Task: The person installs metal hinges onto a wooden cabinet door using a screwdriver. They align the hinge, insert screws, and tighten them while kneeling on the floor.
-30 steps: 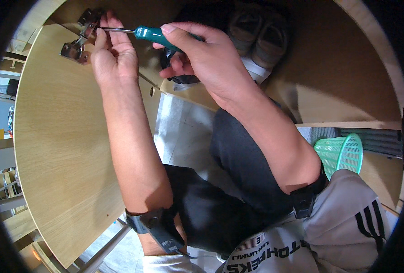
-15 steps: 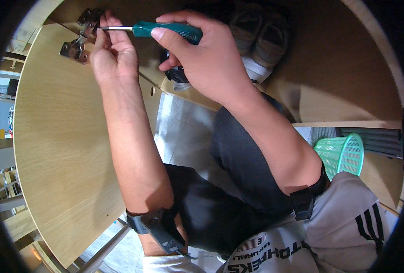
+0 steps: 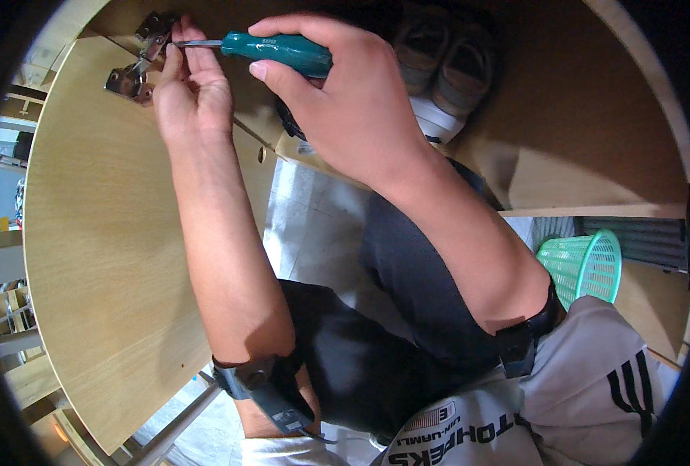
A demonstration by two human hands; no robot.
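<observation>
My left hand [image 3: 194,97] is palm-up beside a metal hinge [image 3: 131,85] on the wooden cabinet door [image 3: 104,233], fingers extended, thumb tip pressed near the point of a screwdriver; whatever it pinches is too small to make out. My right hand [image 3: 353,109] holds the screwdriver's green handle [image 3: 275,52] loosely, index finger over it and thumb below. The steel shaft lies level, reaching into the hinge, its very tip hidden at the thumb and metalwork.
Shoes [image 3: 457,74] and a dark bundle sit in the shaded cabinet behind my right hand. A green plastic basket [image 3: 582,268] stands at the right. Below are my dark-trousered legs and grey tiled floor [image 3: 306,217]; the door fills the left.
My right hand's grip has shifted: thumb lowered off the handle's top, index finger raised, the handle turned and sitting slightly higher and farther left. My left hand has barely moved.
</observation>
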